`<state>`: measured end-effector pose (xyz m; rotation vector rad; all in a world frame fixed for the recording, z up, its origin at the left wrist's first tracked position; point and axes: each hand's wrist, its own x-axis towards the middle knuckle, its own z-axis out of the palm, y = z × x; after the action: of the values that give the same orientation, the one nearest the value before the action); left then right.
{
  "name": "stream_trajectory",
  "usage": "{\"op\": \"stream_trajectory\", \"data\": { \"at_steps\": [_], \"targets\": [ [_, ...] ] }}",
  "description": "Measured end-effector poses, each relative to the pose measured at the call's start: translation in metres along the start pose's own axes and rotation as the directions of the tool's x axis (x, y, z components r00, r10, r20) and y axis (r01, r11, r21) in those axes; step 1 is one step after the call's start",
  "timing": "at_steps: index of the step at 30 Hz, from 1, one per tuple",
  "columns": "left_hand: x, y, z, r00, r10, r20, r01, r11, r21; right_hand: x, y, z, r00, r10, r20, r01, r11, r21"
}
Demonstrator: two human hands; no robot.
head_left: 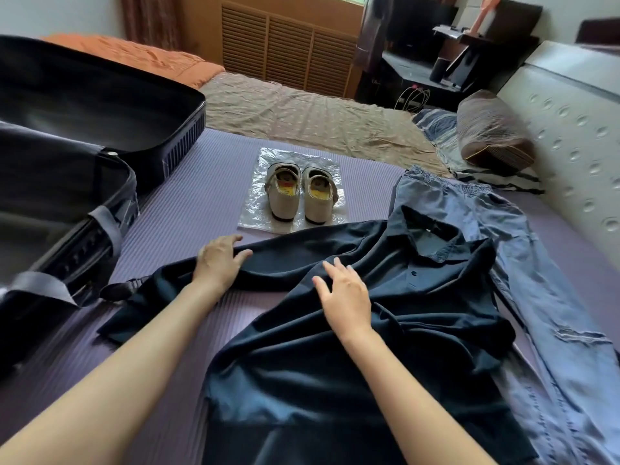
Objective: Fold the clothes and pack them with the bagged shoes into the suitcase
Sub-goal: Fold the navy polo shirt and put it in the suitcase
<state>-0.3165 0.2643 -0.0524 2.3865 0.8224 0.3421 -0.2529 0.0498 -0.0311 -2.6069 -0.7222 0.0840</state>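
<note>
A dark navy polo shirt (385, 297) lies spread on the purple bed sheet (201, 203), collar toward the far right. My left hand (218, 263) rests on its left sleeve with fingers lying over the fabric edge. My right hand (342, 297) lies flat on the shirt's chest, fingers spread. Light blue jeans (523, 263) lie stretched out along the shirt's right side, partly under it. A pair of beige shoes (298, 196) stands on a clear plastic bag (255, 209) beyond the shirt. The open dark suitcase (84, 135) sits at the left.
A padded white headboard (570, 135) runs along the right, with a striped pillow (493, 132) in front of it. A beige blanket (302, 112) and an orange cover (134, 55) lie at the far side. Suitcase straps (47, 286) hang near the shirt sleeve.
</note>
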Motion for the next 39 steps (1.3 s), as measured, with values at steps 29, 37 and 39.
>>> {"op": "stream_trajectory", "data": {
  "at_steps": [29, 37, 39],
  "targets": [
    [0.001, -0.064, -0.058, 0.938, -0.235, -0.256, 0.275, 0.952, 0.131, 0.016, -0.064, 0.043, 0.952, -0.215, 0.217, 0.186, 0.971, 0.148],
    [0.024, -0.034, -0.036, 0.991, -0.017, -0.130, 0.046, 0.974, 0.224, 0.093, -0.021, 0.000, 0.995, -0.083, 0.057, 0.069, 0.973, 0.222],
    [0.034, -0.023, -0.029, 0.998, 0.011, -0.055, -0.001, 0.986, 0.168, 0.111, -0.012, -0.003, 0.996, -0.071, 0.055, 0.061, 0.983, 0.174]
  ]
}}
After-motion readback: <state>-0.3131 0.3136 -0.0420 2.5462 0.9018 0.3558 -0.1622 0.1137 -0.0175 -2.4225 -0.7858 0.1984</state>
